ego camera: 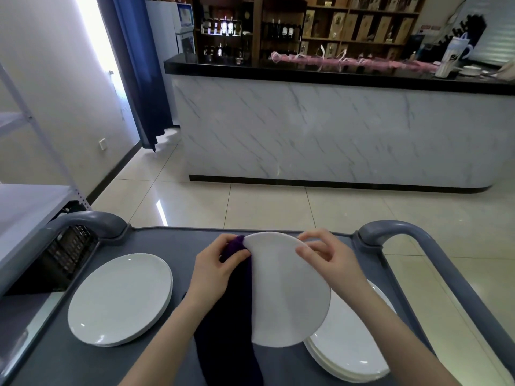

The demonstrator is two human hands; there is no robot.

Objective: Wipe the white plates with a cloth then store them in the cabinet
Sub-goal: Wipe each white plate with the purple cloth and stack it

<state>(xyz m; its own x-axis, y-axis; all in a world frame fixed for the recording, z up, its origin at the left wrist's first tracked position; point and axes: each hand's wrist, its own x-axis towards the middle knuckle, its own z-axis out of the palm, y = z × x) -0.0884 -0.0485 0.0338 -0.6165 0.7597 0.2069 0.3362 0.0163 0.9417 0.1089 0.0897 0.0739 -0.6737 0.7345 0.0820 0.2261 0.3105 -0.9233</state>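
Note:
I hold a white plate (pixel 287 291) tilted up over the grey cart top (pixel 164 355). My right hand (pixel 323 254) pinches its upper right rim. My left hand (pixel 214 268) grips a dark purple cloth (pixel 231 330) against the plate's left edge; the cloth hangs down to the cart. A short stack of white plates (pixel 119 299) lies on the cart's left side. Another stack of white plates (pixel 348 346) lies on the right, partly hidden behind the held plate and my right forearm.
The cart has grey handles at its far left (pixel 89 221) and far right (pixel 404 232). A white metal shelf unit (pixel 25 207) stands at the left, with a dark crate (pixel 69 252) below it. A marble-fronted counter (pixel 334 135) stands across the tiled floor.

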